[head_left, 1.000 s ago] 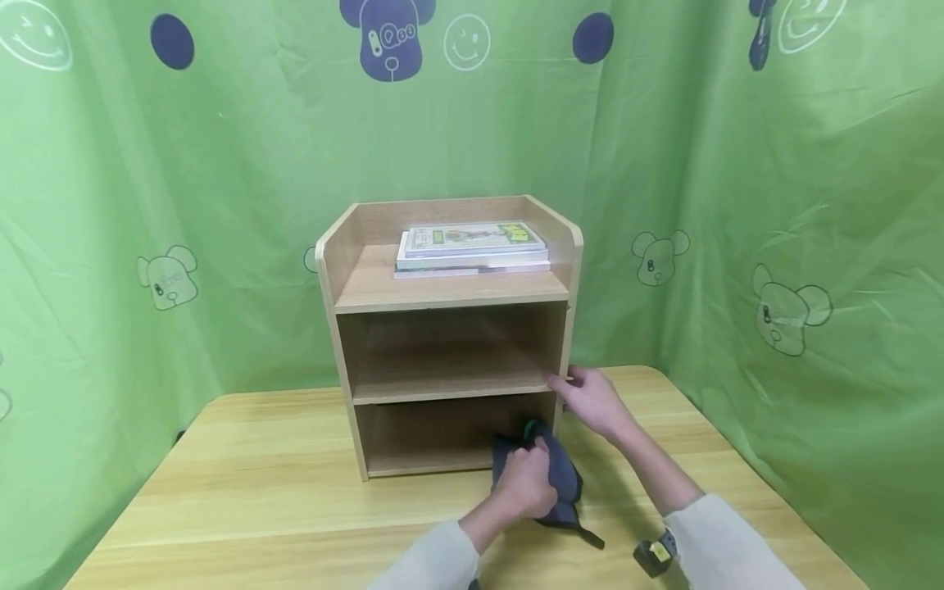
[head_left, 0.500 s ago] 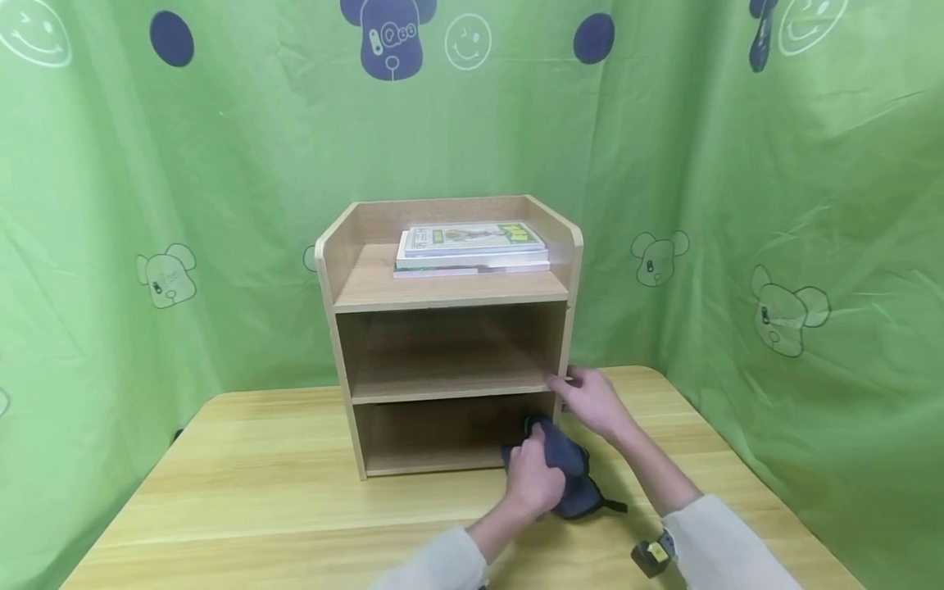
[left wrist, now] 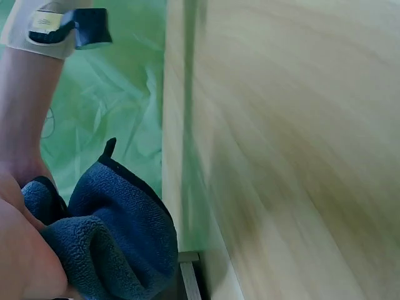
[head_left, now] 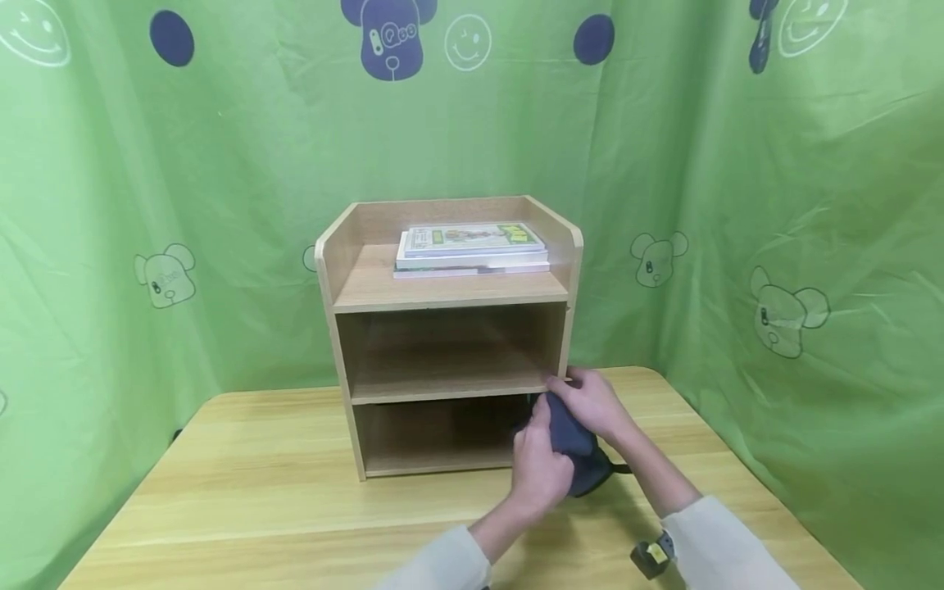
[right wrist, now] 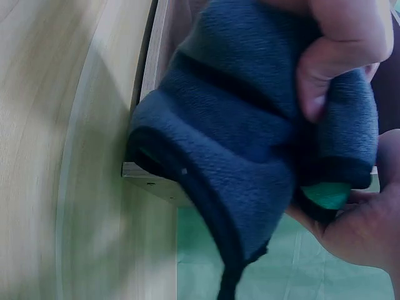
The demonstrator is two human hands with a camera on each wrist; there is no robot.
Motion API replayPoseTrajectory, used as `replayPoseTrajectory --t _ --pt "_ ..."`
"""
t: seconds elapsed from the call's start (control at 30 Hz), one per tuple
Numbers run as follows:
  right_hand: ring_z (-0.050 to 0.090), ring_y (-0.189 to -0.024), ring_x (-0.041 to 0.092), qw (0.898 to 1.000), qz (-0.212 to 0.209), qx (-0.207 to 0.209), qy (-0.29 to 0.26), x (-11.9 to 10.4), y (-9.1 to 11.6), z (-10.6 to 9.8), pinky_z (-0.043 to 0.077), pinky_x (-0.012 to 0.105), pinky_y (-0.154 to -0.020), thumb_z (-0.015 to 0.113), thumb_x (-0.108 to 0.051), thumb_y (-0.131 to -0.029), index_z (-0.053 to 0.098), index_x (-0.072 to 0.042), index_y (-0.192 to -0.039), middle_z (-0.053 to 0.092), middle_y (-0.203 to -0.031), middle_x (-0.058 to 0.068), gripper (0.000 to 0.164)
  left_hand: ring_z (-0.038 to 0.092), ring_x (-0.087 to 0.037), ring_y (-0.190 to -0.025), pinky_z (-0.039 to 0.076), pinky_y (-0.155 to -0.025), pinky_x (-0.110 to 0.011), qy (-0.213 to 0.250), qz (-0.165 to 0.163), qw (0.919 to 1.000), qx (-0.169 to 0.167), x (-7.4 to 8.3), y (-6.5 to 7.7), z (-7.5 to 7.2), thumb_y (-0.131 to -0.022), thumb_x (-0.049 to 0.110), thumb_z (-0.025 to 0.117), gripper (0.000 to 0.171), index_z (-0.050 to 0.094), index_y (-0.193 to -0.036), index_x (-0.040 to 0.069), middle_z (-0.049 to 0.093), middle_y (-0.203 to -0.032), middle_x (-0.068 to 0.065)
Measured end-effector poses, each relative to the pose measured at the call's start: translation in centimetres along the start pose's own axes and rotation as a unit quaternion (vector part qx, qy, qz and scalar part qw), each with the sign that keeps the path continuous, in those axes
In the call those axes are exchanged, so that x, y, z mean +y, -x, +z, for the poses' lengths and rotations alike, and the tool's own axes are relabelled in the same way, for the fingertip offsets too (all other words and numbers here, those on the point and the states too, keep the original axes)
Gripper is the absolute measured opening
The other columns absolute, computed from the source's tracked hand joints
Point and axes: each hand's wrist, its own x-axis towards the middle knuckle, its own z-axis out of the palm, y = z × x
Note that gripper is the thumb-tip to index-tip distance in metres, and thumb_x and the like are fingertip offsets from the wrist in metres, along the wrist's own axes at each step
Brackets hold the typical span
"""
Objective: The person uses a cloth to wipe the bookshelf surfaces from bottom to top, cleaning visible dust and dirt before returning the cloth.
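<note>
A dark blue-grey towel with black edging and a loop is bunched in my left hand, at the lower right front of the wooden shelf unit. The right wrist view shows the left thumb pressed into the folded towel, with a bit of green at its near end. My right hand grips the unit's right side panel at the height of the middle shelf. The towel hangs just below it; whether that hand also touches the cloth, I cannot tell. Left fingertips are hidden behind the fabric.
Several books lie stacked on the unit's top shelf. The unit stands on a light wooden table. Green curtains hang behind and at both sides. A black wrist camera sits under the right forearm.
My left hand has lifted the towel from low by the bottom compartment, up and to the right, close to the right hand. My right hand stays on the side panel.
</note>
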Motion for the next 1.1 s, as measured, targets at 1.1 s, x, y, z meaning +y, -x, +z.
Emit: replayPoseTrajectory --t 1.1 --pt "0.073 -0.095 0.035 0.999 0.014 -0.03 -0.017 -0.1 0.2 0.0 0.06 0.044 -0.084 0.056 -0.036 -0.102 0.06 0.007 -0.131 0.066 -0.124 0.031 0.052 0.058 -0.034 -0.128 0.047 -0.108 -0.052 -0.414 0.01 0.8723 -0.26 -4.1 -0.3 -1.8 -0.078 0.022 0.08 0.071 0.055 -0.145 0.013 0.061 -0.14 -0.008"
